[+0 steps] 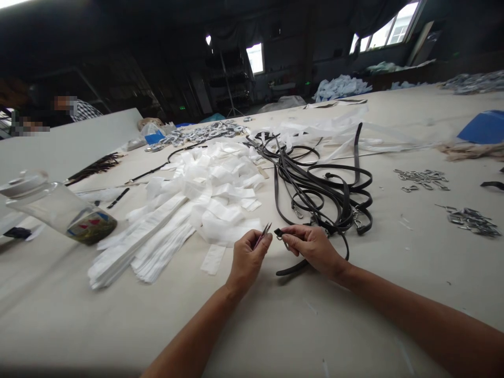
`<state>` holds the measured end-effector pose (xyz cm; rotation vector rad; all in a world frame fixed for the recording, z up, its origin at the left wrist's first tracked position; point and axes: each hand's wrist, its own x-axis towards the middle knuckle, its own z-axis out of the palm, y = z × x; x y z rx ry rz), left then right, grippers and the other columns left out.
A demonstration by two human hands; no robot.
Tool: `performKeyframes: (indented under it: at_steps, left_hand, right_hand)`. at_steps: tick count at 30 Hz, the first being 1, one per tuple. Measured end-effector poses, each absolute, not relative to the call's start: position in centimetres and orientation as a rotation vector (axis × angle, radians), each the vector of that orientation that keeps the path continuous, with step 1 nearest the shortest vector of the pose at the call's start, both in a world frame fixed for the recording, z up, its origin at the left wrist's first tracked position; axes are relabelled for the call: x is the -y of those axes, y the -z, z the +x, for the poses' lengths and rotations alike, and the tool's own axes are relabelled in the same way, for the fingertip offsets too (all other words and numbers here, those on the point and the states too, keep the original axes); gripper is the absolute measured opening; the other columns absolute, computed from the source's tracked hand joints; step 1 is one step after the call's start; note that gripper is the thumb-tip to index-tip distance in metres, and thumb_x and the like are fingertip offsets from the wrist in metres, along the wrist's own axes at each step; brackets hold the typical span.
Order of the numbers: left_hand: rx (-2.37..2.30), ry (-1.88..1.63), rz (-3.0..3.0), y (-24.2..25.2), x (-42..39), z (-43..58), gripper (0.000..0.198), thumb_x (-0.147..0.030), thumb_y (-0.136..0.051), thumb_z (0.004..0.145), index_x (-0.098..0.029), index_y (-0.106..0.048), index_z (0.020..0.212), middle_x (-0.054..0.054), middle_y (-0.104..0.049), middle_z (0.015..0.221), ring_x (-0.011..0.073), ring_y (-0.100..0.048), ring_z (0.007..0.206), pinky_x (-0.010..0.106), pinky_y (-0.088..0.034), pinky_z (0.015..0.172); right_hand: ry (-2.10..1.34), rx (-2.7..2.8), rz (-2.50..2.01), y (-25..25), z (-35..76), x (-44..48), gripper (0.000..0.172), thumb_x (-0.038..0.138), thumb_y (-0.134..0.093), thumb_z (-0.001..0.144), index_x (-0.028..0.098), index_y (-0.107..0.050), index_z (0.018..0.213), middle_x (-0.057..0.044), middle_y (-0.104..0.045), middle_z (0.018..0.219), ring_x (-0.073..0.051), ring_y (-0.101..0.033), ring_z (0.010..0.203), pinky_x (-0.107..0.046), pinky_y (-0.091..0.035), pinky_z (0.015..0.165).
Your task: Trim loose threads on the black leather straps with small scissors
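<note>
Low over the table, my left hand (251, 257) is closed around what look like small thread snips (263, 235), whose two pointed tips stick up slightly apart. Just to the right, my right hand (311, 245) pinches the end of a black strap (279, 232) with a small metal loop at it. The tips and the strap end are close but do not touch. Behind and under my right hand lies a tangled heap of black straps (342, 202), some with metal snap hooks (298, 212). A loose strap end (293, 269) rests below that hand.
White strips (157, 231) lie in stacks and a loose pile left of centre. At the left, a clear jar (55, 207) leans. Metal hooks (423, 179) and other small metal parts (472, 220) lie at the right. Another person's checked sleeve (87, 110) shows at the far left.
</note>
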<state>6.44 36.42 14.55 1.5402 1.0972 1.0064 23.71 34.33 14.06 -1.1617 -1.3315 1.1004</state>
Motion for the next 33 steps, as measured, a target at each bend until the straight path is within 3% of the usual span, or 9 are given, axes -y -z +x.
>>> performKeyframes:
  at_steps: [5,9,25,33]
  left_hand:
    - [-1.111,-0.971,2.055,-15.32,-35.59,5.98,0.021,-0.036,-0.050,0.090,-0.018,-0.061,0.088,0.001,-0.057,0.075,0.0135,-0.050,0.068,0.024,-0.036,0.062]
    - [-1.069,-0.903,2.167,-15.32,-35.44,6.11,0.023,-0.031,-0.042,0.094,-0.020,-0.061,0.098,0.003,-0.058,0.083,0.0166,-0.053,0.077,0.026,-0.038,0.069]
    - [-1.027,-0.902,1.981,-14.65,-35.92,6.14,0.021,-0.033,-0.047,0.093,-0.019,-0.062,0.100,0.002,-0.057,0.082,0.0150,-0.052,0.075,0.026,-0.039,0.070]
    - [-1.004,-0.929,2.081,-14.87,-35.87,6.11,0.020,-0.031,-0.048,0.093,-0.019,-0.062,0.100,0.001,-0.053,0.079,0.0146,-0.050,0.074,0.026,-0.038,0.069]
  right_hand:
    - [-0.900,1.437,-1.252,-14.58,24.57,-34.50,0.025,0.036,-0.061,0.084,0.012,-0.067,0.090,0.003,-0.050,0.053,-0.010,-0.043,0.050,-0.024,-0.037,0.052]
    - [-0.845,1.480,-1.259,-14.69,24.64,-34.30,0.027,0.037,-0.059,0.086,0.013,-0.067,0.093,0.003,-0.050,0.054,-0.011,-0.043,0.050,-0.025,-0.038,0.053]
    - [-0.726,1.499,-1.280,-14.70,24.48,-33.92,0.025,0.034,-0.059,0.086,0.014,-0.068,0.098,0.003,-0.050,0.054,-0.010,-0.044,0.050,-0.022,-0.038,0.051]
    - [-1.035,1.260,-1.175,-14.57,24.37,-34.38,0.030,0.037,-0.064,0.082,0.010,-0.067,0.096,0.004,-0.049,0.050,-0.008,-0.037,0.047,-0.022,-0.030,0.047]
